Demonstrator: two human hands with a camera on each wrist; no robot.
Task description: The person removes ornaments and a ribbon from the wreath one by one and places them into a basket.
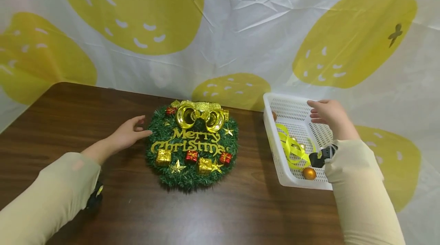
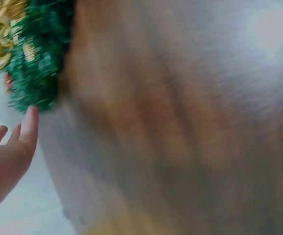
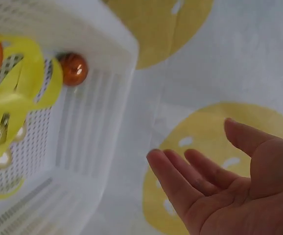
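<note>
A green tinsel wreath point(image 1: 192, 178) lies flat on the brown table, bearing gold "Merry Christmas" lettering point(image 1: 189, 146), gold bells point(image 1: 186, 116), small red and gold gift boxes point(image 1: 163, 157) and gold stars. Just left of the wreath is my left hand point(image 1: 125, 134), fingers loosely bent with nothing in them. Over the white plastic basket point(image 1: 280, 168) hovers my right hand point(image 1: 331, 114), holding nothing. In the right wrist view its fingers point(image 3: 173, 174) are extended and apart from the basket wall. A yellow ribbon point(image 1: 292, 149) and an orange ball point(image 1: 309, 173) lie inside the basket.
Behind the table point(image 1: 120, 214) hangs a white cloth point(image 1: 240, 27) with large yellow fruit prints. The basket stands at the table's right, near the cloth. Another reddish-orange ball point(image 3: 74, 69) and pearly beads point(image 3: 3, 159) lie in the basket.
</note>
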